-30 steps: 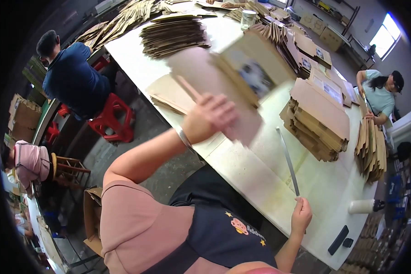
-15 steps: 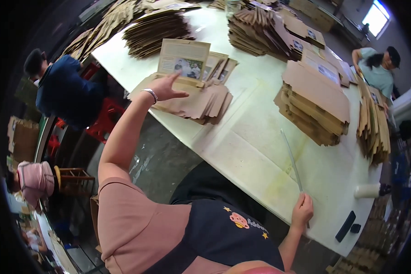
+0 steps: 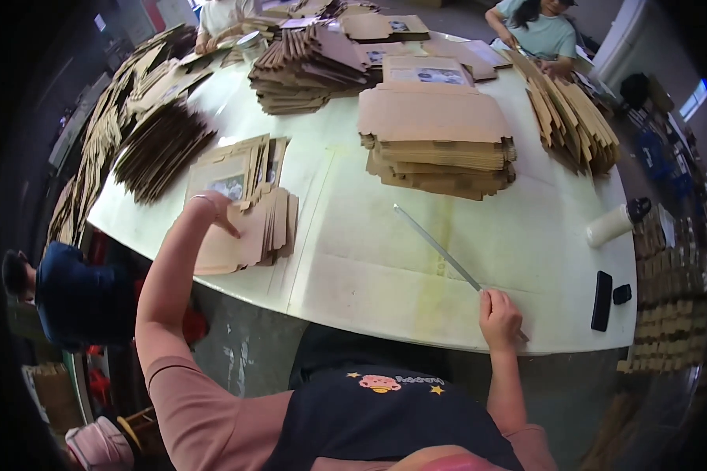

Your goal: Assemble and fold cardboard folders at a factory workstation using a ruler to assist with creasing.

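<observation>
Over a fanned pile of brown cardboard sheets [image 3: 279, 224] at the left of the table is my left hand [image 3: 218, 213], wearing a bracelet. Its thumb sticks out apart over the top sheet; the other fingers are partly hidden. Just beyond it lies a cardboard piece with a printed photo [image 3: 229, 185]. My right hand [image 3: 500, 318] is closed around one end of a thin grey metal strip [image 3: 440, 250], near the table's front edge. The strip slants away to the far left across the pale table top [image 3: 353, 259].
A tall cardboard stack [image 3: 440, 125] stands mid-table, with another stack [image 3: 306, 71] behind it and a dark pile [image 3: 161, 153] far left. At right are a bottle [image 3: 611, 225], a black oblong object [image 3: 602, 301] and leaning cardboard [image 3: 569, 118]. Several people are around the table.
The view has turned, so the table's things appear shifted leftward. The photo-printed piece by my left hand, which looked raised before, now lies lower. My right hand keeps hold of the metal strip.
</observation>
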Demonstrator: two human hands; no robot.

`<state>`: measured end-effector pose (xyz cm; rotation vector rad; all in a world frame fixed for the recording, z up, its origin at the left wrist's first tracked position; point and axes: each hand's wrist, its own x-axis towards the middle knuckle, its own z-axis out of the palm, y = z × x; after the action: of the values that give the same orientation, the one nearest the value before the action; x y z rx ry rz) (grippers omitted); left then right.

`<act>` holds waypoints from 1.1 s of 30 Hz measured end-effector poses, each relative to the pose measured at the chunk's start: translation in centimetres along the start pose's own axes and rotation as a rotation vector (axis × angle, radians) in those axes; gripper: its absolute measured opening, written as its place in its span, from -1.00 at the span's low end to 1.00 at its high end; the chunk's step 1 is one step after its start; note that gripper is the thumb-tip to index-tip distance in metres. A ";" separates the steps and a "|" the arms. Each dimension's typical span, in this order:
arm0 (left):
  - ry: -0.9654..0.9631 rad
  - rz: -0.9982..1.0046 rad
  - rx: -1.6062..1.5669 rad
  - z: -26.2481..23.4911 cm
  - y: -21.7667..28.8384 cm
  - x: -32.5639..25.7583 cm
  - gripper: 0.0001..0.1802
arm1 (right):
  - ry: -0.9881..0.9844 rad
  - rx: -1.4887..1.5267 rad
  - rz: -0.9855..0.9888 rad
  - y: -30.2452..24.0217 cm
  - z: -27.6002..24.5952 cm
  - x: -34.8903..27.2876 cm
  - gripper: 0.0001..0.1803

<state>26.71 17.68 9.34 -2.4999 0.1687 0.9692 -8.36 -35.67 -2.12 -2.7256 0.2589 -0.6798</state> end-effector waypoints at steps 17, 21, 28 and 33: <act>1.192 0.693 0.002 -12.4 28.6 -4.1 -0.58 | 0.036 0.016 0.007 0.0 0.1 -0.4 -0.77; 1.441 0.927 -0.126 -4.4 25.7 -10.8 -0.68 | 0.038 -0.099 0.066 0.8 0.5 -1.1 -0.78; 1.251 1.080 -0.066 12.4 22.3 -17.4 -0.47 | 0.093 -0.052 0.139 -0.1 0.1 0.2 -0.79; 1.081 1.159 -0.062 17.2 23.1 -16.4 -0.47 | 0.071 -0.090 0.152 0.0 0.2 -0.4 -0.80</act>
<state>-2.23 4.08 0.54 -2.5872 2.0358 -0.2461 -8.55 -35.48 -2.45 -2.7335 0.5196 -0.7394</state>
